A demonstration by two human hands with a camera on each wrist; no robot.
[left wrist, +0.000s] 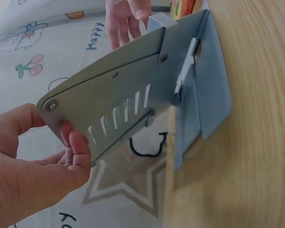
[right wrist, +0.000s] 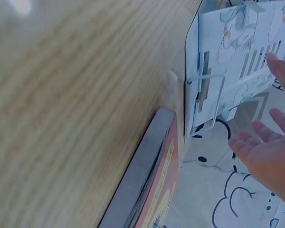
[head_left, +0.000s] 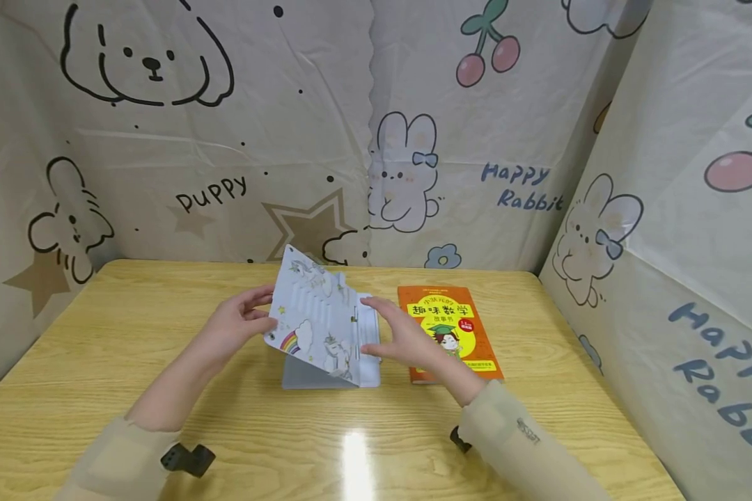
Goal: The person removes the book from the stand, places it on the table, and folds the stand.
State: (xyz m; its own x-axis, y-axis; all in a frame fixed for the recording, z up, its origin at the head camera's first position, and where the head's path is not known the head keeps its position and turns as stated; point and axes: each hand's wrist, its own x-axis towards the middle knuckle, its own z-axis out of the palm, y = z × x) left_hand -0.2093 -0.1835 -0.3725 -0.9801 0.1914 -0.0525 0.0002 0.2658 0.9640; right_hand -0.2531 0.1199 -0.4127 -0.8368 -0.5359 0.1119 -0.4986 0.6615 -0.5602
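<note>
A white book stand (head_left: 316, 306) printed with unicorns, a rainbow and stars stands on the table, its panel tilted up from the base. My left hand (head_left: 238, 316) grips the panel's raised left edge. In the left wrist view, thumb and fingers close on the corner of the stand's grey-looking back (left wrist: 114, 99), by a round rivet. My right hand (head_left: 401, 334) is beside the stand's right side, thumb and fingers spread apart. The right wrist view shows that hand (right wrist: 270, 142) with nothing in its grasp, near the slotted panel and a wire bracket (right wrist: 218, 102).
An orange book (head_left: 476, 341) with a cartoon figure and Chinese characters lies right of the stand, partly behind my right forearm. The wooden table (head_left: 131, 306) meets a cloth backdrop (head_left: 276, 139) with puppies, rabbits and cherries at the back and sides.
</note>
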